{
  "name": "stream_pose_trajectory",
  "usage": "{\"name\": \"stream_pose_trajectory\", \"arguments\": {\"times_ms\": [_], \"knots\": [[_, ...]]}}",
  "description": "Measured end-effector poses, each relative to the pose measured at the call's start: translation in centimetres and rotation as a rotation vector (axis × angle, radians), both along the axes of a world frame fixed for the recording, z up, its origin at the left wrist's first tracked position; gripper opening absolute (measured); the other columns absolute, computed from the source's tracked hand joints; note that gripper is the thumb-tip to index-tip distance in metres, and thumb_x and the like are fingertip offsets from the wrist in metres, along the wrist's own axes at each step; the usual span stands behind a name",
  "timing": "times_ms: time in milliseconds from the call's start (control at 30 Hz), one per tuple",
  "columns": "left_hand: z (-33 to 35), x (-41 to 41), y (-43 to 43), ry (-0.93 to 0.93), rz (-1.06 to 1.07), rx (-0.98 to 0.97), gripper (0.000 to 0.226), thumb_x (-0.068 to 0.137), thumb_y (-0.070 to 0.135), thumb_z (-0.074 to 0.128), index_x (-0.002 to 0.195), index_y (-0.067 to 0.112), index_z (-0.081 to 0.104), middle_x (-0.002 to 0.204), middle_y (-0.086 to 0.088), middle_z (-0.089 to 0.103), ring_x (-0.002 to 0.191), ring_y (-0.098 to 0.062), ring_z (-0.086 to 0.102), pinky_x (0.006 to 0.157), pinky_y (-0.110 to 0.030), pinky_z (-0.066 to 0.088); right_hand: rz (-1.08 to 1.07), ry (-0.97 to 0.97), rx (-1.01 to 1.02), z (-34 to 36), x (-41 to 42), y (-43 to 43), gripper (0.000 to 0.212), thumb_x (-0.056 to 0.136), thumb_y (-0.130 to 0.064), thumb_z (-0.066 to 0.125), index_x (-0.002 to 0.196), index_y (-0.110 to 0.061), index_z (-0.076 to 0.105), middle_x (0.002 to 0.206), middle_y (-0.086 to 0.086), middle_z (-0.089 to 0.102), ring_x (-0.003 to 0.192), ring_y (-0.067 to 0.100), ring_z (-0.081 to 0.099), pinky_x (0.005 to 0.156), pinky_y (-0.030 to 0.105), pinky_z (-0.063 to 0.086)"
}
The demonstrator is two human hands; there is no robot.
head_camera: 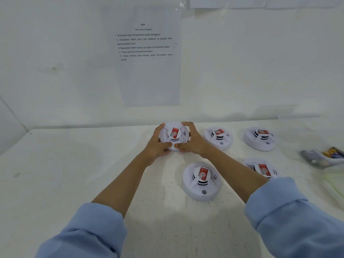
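Observation:
A round white smoke alarm [174,135] with a red label on its raised centre is held between both hands at the far middle of the white table [74,174]. My left hand [158,146] grips its left edge, thumb at the front and fingers curled over the back. From the other side my right hand [191,142] grips its right edge the same way. Both thumbs meet at the alarm's near rim. Whether the alarm touches the table, I cannot tell.
Several more white alarms lie on the table: one near the middle [202,180], two at the back right [217,137] [260,137], one partly behind my right forearm [262,169]. A tray with batteries [327,157] sits at the right edge. An instruction sheet [147,53] hangs on the wall.

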State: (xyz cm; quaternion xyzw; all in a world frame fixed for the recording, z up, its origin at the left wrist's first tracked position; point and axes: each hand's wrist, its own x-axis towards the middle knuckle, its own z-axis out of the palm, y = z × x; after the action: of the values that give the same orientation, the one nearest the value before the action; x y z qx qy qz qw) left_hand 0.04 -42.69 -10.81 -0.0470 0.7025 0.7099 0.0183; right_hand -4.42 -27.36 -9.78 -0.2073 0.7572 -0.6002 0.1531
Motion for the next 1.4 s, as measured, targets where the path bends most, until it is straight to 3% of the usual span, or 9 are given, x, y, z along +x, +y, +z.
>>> {"name": "stream_pose_trajectory", "arguments": {"times_ms": [233, 367, 500, 567, 733, 1400], "knots": [[-0.2, -0.1, -0.1, 0.010, -0.010, -0.005, 0.070, 0.088, 0.000, 0.057, 0.141, 0.030, 0.023, 0.123, 0.002, 0.043, 0.099, -0.012, 0.053, 0.059, -0.015, 0.053, -0.006, 0.010, 0.017, -0.3, -0.1, 0.1, 0.078, 0.077, 0.006, 0.067, 0.136, -0.009, 0.018, 0.135, 0.017, 0.038, 0.104, 0.018, 0.045, 0.059, 0.016, 0.052], [-0.3, -0.2, -0.2, 0.014, -0.011, -0.004, 0.070, 0.088, 0.000, 0.057, 0.141, 0.031, 0.024, 0.124, 0.000, 0.043, 0.107, -0.021, 0.051, 0.059, -0.016, 0.054, 0.015, 0.018, 0.022, -0.5, -0.4, 0.0, 0.081, 0.077, 0.005, 0.067, 0.138, -0.012, 0.016, 0.136, 0.016, 0.037, 0.111, 0.022, 0.046, 0.062, 0.016, 0.053], [-0.3, -0.3, -1.0, 0.044, -0.035, -0.041, 0.066, 0.088, 0.002, 0.058, 0.139, 0.030, 0.028, 0.127, 0.000, 0.043, 0.100, -0.014, 0.054, 0.064, -0.017, 0.055, 0.078, -0.108, -0.002, -0.3, -0.8, 0.8, 0.077, 0.083, -0.006, 0.065, 0.139, -0.032, 0.019, 0.125, 0.008, 0.046, 0.109, 0.023, 0.052, 0.076, 0.027, 0.055], [-0.2, -0.4, -1.6, 0.030, -0.053, -0.051, 0.064, 0.088, 0.002, 0.058, 0.139, 0.029, 0.030, 0.131, -0.003, 0.042, 0.105, -0.019, 0.053, 0.068, -0.020, 0.055, 0.124, -0.155, -0.002, -0.1, -0.9, 1.4, 0.066, 0.086, -0.013, 0.063, 0.135, -0.037, 0.026, 0.126, 0.010, 0.048, 0.105, 0.024, 0.056, 0.083, 0.035, 0.055], [-0.4, -0.7, -2.5, -0.010, -0.093, -0.014, 0.064, 0.085, 0.003, 0.062, 0.133, 0.035, 0.036, 0.136, -0.009, 0.044, 0.117, -0.029, 0.051, 0.072, -0.023, 0.057, 0.131, -0.123, 0.011, -0.3, -1.0, 1.5, 0.054, 0.087, -0.011, 0.061, 0.131, -0.030, 0.036, 0.129, 0.015, 0.047, 0.098, 0.025, 0.059, 0.086, 0.038, 0.054], [-1.1, -0.8, -2.6, 0.040, -0.106, -0.017, 0.061, 0.086, 0.005, 0.062, 0.130, 0.038, 0.035, 0.139, -0.004, 0.039, 0.120, -0.026, 0.047, 0.072, -0.021, 0.057, 0.129, -0.091, 0.026, -0.9, -1.3, 1.4, 0.054, 0.088, -0.012, 0.060, 0.133, -0.030, 0.035, 0.130, 0.014, 0.047, 0.101, 0.024, 0.058, 0.085, 0.037, 0.054]]}}
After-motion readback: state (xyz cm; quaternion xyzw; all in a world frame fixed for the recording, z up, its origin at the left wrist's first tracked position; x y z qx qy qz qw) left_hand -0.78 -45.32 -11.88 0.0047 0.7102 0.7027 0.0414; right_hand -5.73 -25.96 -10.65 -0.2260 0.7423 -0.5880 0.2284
